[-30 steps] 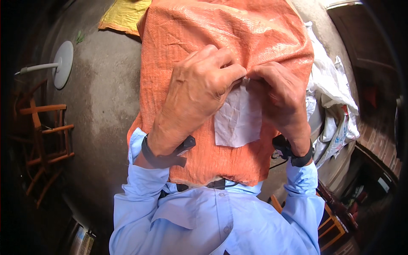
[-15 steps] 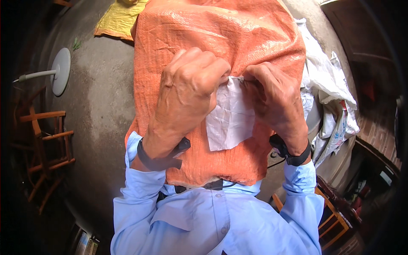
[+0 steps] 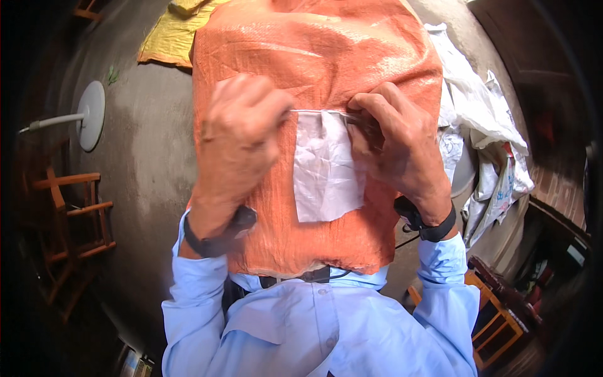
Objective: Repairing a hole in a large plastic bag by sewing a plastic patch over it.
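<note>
An orange woven sack (image 3: 352,239) lies spread across my lap. On it rests a small wrinkled white cloth patch (image 3: 330,166), roughly rectangular. Along the patch's top edge, a thin white thread (image 3: 317,112) runs taut between my two hands. My left hand (image 3: 242,129), smeared by motion, is closed with its fingertips at the thread's left end, left of the patch. My right hand (image 3: 399,138) pinches at the patch's upper right corner, where the thread meets its fingers. Whether a needle is in either hand cannot be seen.
A yellow woven sack (image 3: 166,38) lies at the far left. Crumpled white sacks (image 3: 480,125) are heaped on the right. Left of me stand a round white disc on a stem (image 3: 93,116) and a wooden chair (image 3: 75,210). Another wooden frame (image 3: 496,320) is at lower right.
My left hand has moved left, away from the patch, and the white thread now shows stretched between my hands. The right hand stays at the corner; the patch shifts slightly left.
</note>
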Tool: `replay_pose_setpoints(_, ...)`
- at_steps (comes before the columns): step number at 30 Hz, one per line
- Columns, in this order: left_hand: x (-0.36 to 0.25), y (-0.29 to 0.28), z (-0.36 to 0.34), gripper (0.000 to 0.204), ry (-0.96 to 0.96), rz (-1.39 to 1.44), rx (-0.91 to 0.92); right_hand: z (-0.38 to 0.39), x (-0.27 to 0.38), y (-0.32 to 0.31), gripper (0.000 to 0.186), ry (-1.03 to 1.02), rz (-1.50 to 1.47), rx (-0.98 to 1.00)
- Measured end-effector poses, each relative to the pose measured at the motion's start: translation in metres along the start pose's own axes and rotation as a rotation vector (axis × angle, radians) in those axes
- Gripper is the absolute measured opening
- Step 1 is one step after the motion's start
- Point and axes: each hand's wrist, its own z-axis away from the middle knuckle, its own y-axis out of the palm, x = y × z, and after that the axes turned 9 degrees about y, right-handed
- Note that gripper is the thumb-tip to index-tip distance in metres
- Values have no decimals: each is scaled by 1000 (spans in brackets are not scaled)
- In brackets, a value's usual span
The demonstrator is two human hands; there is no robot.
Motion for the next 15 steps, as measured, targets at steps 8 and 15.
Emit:
replay_pose_setpoints(8, 5, -35, 17, 18, -92, 54, 8, 3, -3, -3, 20, -5, 19, 4)
replay_pose_setpoints(15, -15, -8, 11, 5, -352, 939, -190, 3, 1, -2, 24, -2, 5, 10)
